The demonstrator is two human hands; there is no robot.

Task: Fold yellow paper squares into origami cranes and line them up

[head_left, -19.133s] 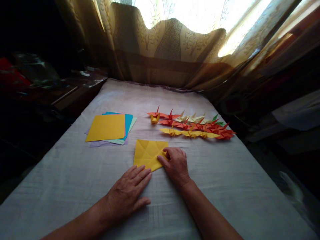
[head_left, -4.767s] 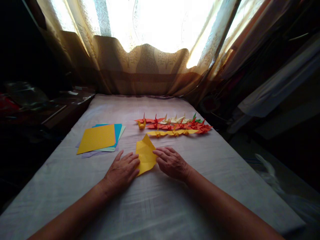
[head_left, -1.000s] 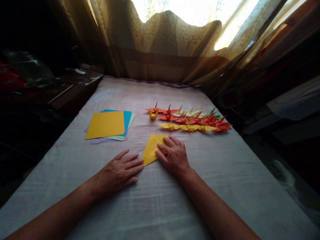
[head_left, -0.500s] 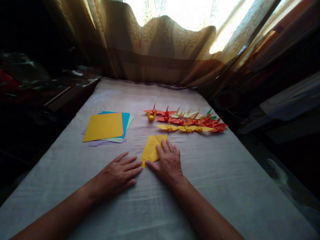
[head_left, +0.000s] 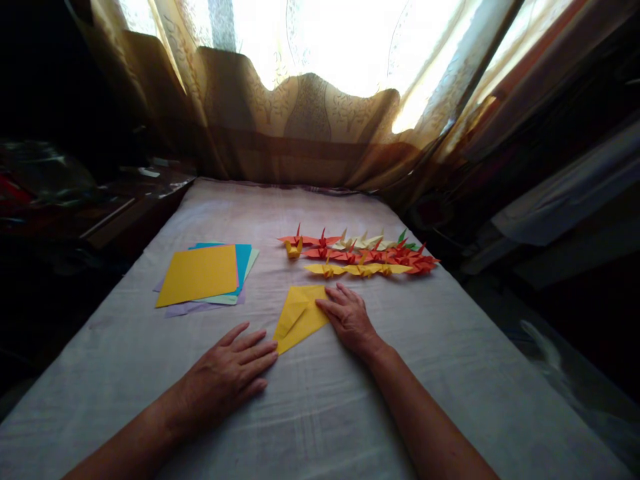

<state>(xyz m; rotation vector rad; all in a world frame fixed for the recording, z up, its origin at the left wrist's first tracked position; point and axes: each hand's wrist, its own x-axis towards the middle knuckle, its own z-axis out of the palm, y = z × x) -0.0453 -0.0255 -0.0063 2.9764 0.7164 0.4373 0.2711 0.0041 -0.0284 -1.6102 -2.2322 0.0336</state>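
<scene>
A partly folded sheet of yellow origami paper [head_left: 306, 313] lies on the white cloth, with a narrow folded flap along its left side. My left hand [head_left: 225, 370] rests flat and open, its fingertips touching the paper's lower left corner. At the paper's right edge is my right hand [head_left: 350, 319], fingers stretched out and fingertips on the upper right part. The right thumb is partly tucked near the other fingers. Neither hand grasps the paper.
A stack of coloured square sheets, yellow on top [head_left: 197, 275], lies at the left. Rows of folded paper cranes in yellow [head_left: 366, 269], red [head_left: 323, 252], cream and green stand beyond the paper. Curtains [head_left: 280, 127] hang behind the cloth-covered surface [head_left: 310, 420].
My right hand has slid right and away from the lower left corner, uncovering more of the paper and its flap. My left hand stays at the corner. The camera view has tilted up.
</scene>
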